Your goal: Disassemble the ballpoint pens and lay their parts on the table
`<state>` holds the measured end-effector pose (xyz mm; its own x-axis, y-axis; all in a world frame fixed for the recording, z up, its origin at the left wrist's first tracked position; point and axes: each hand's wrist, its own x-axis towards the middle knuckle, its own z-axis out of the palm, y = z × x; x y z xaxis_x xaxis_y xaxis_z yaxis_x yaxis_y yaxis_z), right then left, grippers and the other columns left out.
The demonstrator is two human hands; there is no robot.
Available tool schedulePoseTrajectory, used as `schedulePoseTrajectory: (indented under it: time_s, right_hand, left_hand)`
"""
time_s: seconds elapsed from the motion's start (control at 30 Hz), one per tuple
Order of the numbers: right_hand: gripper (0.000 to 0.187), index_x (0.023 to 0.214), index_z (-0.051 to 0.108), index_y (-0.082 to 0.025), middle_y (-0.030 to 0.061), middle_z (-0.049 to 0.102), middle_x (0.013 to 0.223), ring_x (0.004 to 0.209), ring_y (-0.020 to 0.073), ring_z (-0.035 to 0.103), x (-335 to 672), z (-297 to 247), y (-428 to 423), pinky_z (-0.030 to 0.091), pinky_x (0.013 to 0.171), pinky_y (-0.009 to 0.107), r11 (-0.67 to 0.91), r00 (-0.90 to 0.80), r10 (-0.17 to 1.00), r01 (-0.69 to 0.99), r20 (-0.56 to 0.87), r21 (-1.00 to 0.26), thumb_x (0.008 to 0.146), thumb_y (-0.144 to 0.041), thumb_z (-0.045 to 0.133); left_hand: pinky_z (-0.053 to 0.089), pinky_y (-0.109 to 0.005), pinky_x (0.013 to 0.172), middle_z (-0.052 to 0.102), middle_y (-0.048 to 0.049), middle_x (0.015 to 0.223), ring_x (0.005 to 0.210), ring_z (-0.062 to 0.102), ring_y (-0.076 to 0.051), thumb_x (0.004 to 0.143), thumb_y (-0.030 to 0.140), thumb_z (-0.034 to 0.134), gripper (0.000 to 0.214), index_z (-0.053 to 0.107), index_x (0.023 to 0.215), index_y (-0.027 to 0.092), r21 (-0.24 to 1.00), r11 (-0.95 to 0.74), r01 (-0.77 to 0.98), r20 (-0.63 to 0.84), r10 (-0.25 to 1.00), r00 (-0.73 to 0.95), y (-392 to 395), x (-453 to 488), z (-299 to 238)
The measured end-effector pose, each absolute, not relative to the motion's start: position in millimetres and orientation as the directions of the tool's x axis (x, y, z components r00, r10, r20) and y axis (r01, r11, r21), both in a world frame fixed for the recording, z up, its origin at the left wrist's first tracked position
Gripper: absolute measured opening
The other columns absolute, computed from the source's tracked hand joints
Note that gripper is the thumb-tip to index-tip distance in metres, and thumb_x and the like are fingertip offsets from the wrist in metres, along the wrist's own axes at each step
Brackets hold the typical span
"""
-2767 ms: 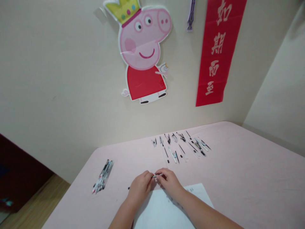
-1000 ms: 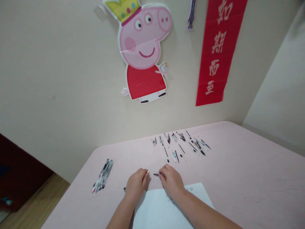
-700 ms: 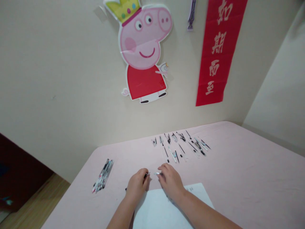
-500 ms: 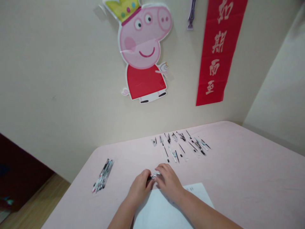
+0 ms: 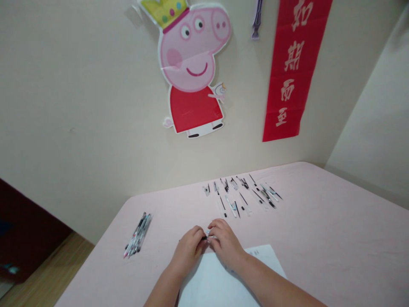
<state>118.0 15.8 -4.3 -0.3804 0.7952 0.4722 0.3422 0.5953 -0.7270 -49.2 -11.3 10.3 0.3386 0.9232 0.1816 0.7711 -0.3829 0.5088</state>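
Note:
My left hand [image 5: 188,250] and my right hand [image 5: 226,244] meet above the far edge of a white sheet of paper [image 5: 220,283]. Between their fingertips is a pen [image 5: 209,237], with a dark part on the left and a clear, shiny part on the right. The left fingers pinch the dark part; the right thumb and fingers close round the clear part. Most of the pen is covered by my fingers, so I cannot tell whether its parts are joined. Beyond the hands lie several pen parts [image 5: 238,209], among them thin dark refills, clear barrels and small black caps.
A bundle of pens [image 5: 139,236] lies at the left on the pink-covered table [image 5: 335,238]. The table's far edge meets a wall with a cartoon pig cutout [image 5: 194,111] and a red banner [image 5: 287,85].
My left hand has turned slightly, and its fingertips have come a little closer to the right ones. Less of the dark pen part shows. The loose parts and the bundle have not moved.

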Motion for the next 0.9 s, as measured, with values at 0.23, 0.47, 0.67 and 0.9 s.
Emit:
schedulePoseTrajectory:
  time_s: [0.23,0.47,0.67,0.9]
  right_hand:
    - [0.022,0.076,0.064,-0.019,0.0068,0.060,0.097,0.101,0.0210,0.049,119.5,-3.1,15.7,0.040,0.090,0.038,0.575,-0.354,0.810,0.323,0.467,-0.752,0.072,0.000,0.055]
    - [0.022,0.076,0.063,-0.020,0.0055,0.060,0.097,0.101,0.0203,0.049,118.8,-3.9,16.2,0.039,0.091,0.038,0.566,-0.350,0.816,0.324,0.460,-0.758,0.070,0.001,0.057]
    - [0.023,0.075,0.063,-0.020,0.0058,0.060,0.097,0.101,0.0207,0.049,119.0,-6.0,17.5,0.039,0.091,0.038,0.568,-0.335,0.817,0.326,0.470,-0.755,0.070,0.002,0.057]
    - [0.023,0.076,0.062,-0.019,0.0062,0.059,0.094,0.098,0.0203,0.050,118.6,-7.9,18.8,0.041,0.088,0.037,0.562,-0.326,0.822,0.325,0.468,-0.761,0.070,0.002,0.055]
  left_hand:
    - [0.043,-0.026,0.074,0.056,-0.0048,0.095,0.085,0.055,-0.016,0.087,0.022,0.044,0.016,0.058,0.094,0.021,0.502,-0.360,0.786,0.174,0.933,0.316,-12.3,-49.8,13.8]
    - [0.043,-0.026,0.074,0.056,-0.0053,0.093,0.084,0.055,-0.016,0.087,0.019,0.040,0.022,0.062,0.091,0.022,0.483,-0.349,0.803,0.146,0.936,0.319,-12.8,-49.6,18.7]
    - [0.043,-0.026,0.073,0.056,-0.0052,0.094,0.083,0.055,-0.016,0.088,0.026,0.044,0.018,0.059,0.096,0.022,0.493,-0.335,0.803,0.158,0.942,0.296,-13.0,-50.4,18.7]
    - [0.042,-0.024,0.072,0.056,-0.0045,0.091,0.081,0.056,-0.015,0.090,0.023,0.038,0.023,0.061,0.092,0.022,0.459,-0.353,0.816,0.153,0.936,0.318,-12.5,-52.3,18.5]
